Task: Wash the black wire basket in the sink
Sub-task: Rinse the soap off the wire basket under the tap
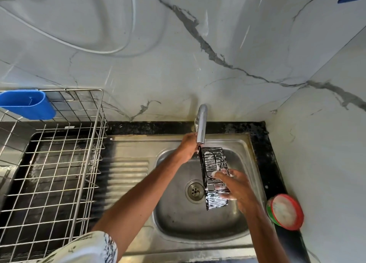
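From the head view, I see the black wire basket point(214, 175) held on edge over the sink point(178, 213) bowl, under the tap point(202, 124), white suds clinging to its thin dark wires. The left hand point(188, 145) has its fingers clenched on the basket's far top corner. The right hand point(239, 189) lays foamy fingers point(223, 195) along the near side, the thumb on the wire; I cannot tell whether they clamp it or only rub. I judge it light and stiff but slick with soap, so the thicker rim wire just beyond the left fingers is the safest hold. The drain lies just left of the right fingers, and a soap tub point(285, 211) sits on the tabletop to their right.
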